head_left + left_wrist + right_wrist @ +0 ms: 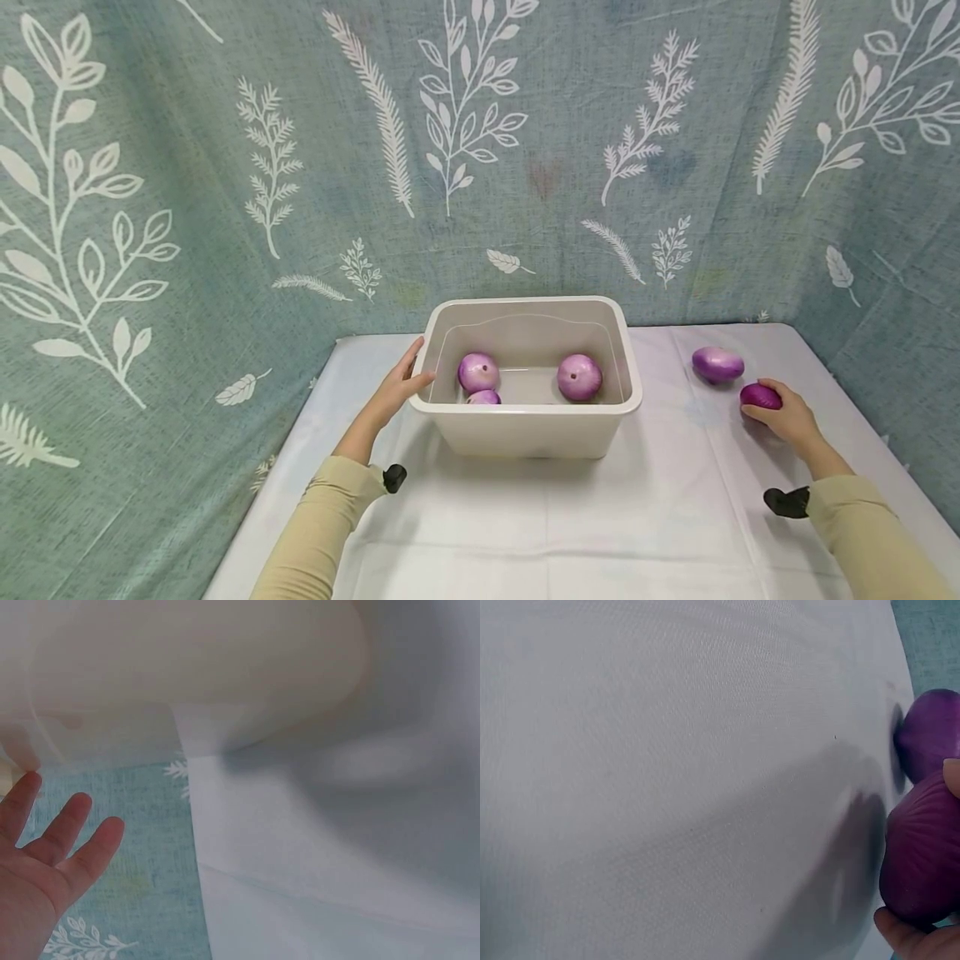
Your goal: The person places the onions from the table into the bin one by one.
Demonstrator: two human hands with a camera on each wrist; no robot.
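Observation:
My right hand (793,419) grips a dark purple onion (759,395) at the right of the table. In the right wrist view, a thumb and fingertips hold this onion (922,851) from opposite sides; whether it touches the cloth I cannot tell. Just beyond it lies another purple onion (717,365). My left hand (392,393) rests at the left rim of a light grey plastic bin (525,432), its fingers fairly straight. Inside the bin are a purple-and-white onion (477,372) at left, a partly hidden onion (483,397) before it, and one more onion (579,377) at right.
A white cloth (555,517) covers the table. Green-grey curtains (525,167) with white leaf prints stand behind it and along both sides. The bin is close to the back edge. Dark wrist straps (787,502) show near both cuffs.

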